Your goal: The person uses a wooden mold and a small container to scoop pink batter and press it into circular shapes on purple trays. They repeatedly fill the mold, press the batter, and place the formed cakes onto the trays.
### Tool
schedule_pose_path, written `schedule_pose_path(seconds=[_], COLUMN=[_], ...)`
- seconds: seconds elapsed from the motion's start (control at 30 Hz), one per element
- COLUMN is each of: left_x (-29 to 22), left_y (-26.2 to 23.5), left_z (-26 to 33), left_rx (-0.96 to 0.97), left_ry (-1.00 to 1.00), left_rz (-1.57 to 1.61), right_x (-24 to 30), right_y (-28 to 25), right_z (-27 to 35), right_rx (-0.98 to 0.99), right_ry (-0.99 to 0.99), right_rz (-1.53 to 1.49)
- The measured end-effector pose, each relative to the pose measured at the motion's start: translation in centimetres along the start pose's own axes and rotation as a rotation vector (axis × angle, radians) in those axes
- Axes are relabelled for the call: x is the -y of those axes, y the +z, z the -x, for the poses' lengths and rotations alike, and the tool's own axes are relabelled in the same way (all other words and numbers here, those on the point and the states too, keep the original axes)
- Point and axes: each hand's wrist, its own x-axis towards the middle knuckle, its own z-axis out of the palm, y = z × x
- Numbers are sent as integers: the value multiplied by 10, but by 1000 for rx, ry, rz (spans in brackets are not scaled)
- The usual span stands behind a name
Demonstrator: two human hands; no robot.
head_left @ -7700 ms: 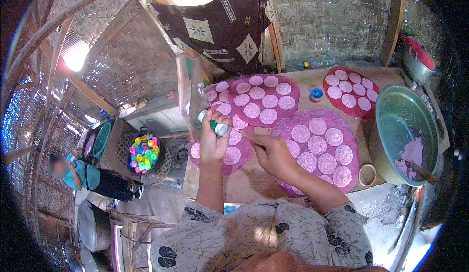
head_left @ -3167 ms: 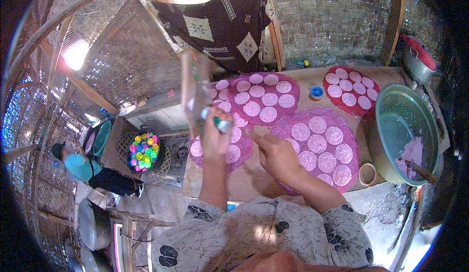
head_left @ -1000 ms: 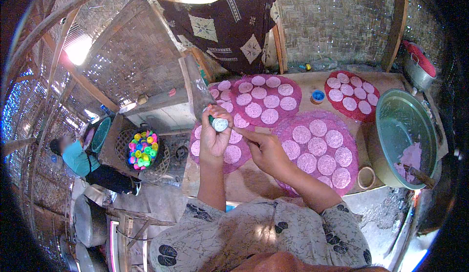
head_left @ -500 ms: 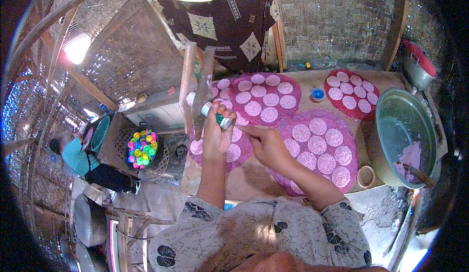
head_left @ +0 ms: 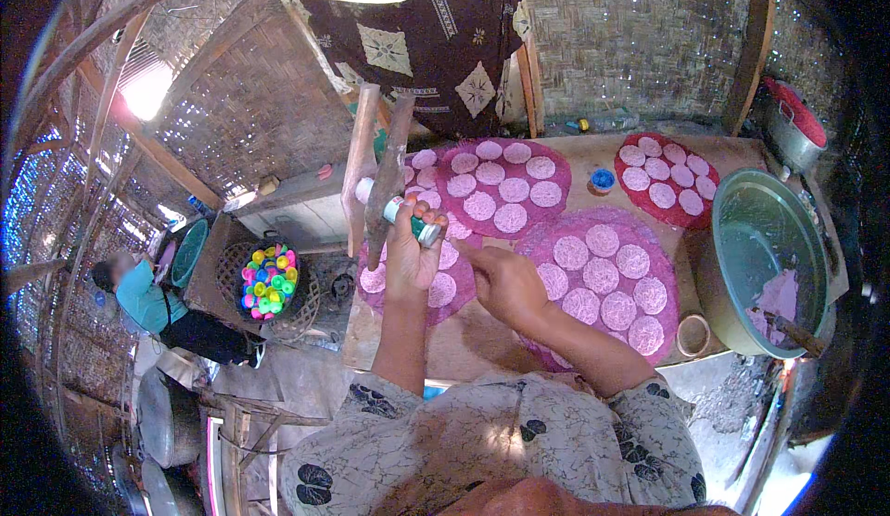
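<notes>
Little is changed since half a second ago: the small white-and-green tube is kept raised in the left hand, and the right hand is kept low over the board beside it. The tube is pinched between the thumb and the curled fingertips of the left hand, lying nearly level above a small mat of pale pink discs, just in front of an upright wooden post. The fingers of the right hand are held together and bent, with the index finger stretched toward the left hand; whether anything is pinched there cannot be told. A large round pink mat of discs is seen just to the right of that hand, and two more mats are laid farther back. A green basin with pink paste is placed at the right edge. A seated person is seen well apart on the left, beside a basket of coloured caps.
</notes>
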Motion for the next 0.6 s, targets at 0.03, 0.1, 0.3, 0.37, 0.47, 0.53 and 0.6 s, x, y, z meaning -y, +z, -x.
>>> schedule_pose_path(seconds=[0.03,0.1,0.3,0.37,0.47,0.53,0.6], left_x=[0,-3,-17,-12,-10,-8,-8], left_y=[-3,-9,-19,-15,-10,-10,-13], left_z=[-1,-4,-12,-10,-6,-7,-8], left_rx=[25,19,7,25,21,12,21], left_ry=[-19,-12,-86,-147,-184,-214,-225], left_rz=[52,102,387,445,497,535,547], right_x=[-16,-22,-2,0,4,4,4], right_y=[7,5,-11,-10,-3,1,1], right_z=[-5,-4,6,4,3,4,5], right_rx=[-21,-75,-151,-98,-161,-138,-119], right_ry=[5,0,-80,-39,-129,-101,-84], right_rz=[-202,-326,-214,-215,-226,-198,-181])
